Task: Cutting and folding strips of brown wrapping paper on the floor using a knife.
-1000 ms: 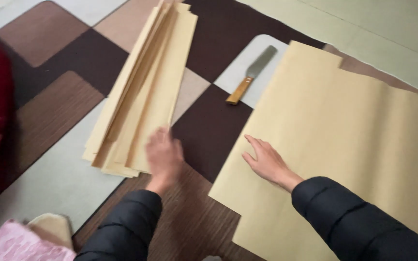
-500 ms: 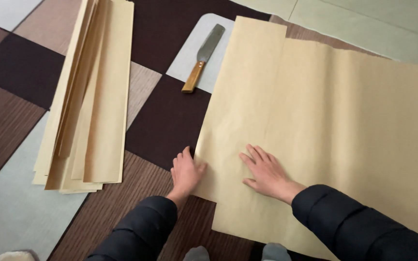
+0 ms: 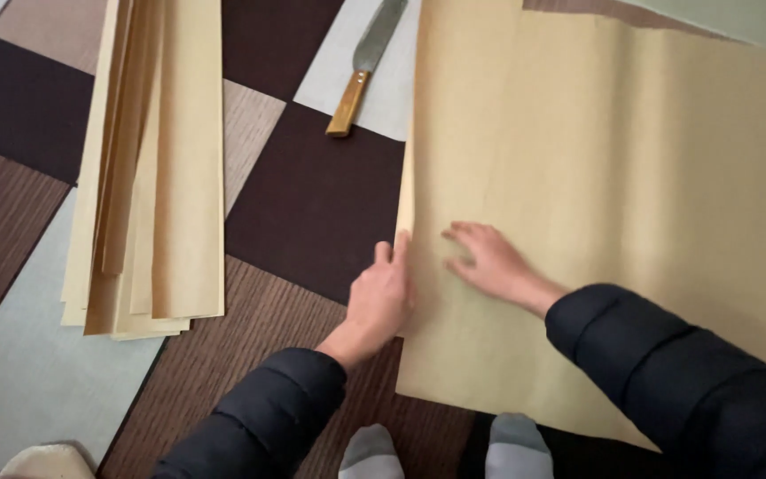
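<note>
Both hands work at the near left part of a big tan sheet (image 3: 613,177) lying on the floor. The left hand (image 3: 383,293) sits at the sheet's left edge with its fingers curled against that edge; whether they pinch the paper or only touch it cannot be told, since the fingertips are partly hidden behind the edge. The right hand (image 3: 489,262) lies flat on the sheet just beside it, fingers spread and pointing left, pressing down. Dark padded sleeves cover both arms, and the right one hides the sheet's near right corner. The sheet runs out of view at the right and top, so its full size is not shown. Two grey socks (image 3: 436,452) peek in at the bottom edge, cut off. Well to the left lies a stack of narrow tan strips (image 3: 157,168), its far end cut off at the top. Between stack and sheet, further away, a knife (image 3: 363,71) with a wooden handle lies on the patchwork floor (image 3: 312,195) of brown, dark and pale squares; its blade tip is out of view.
</note>
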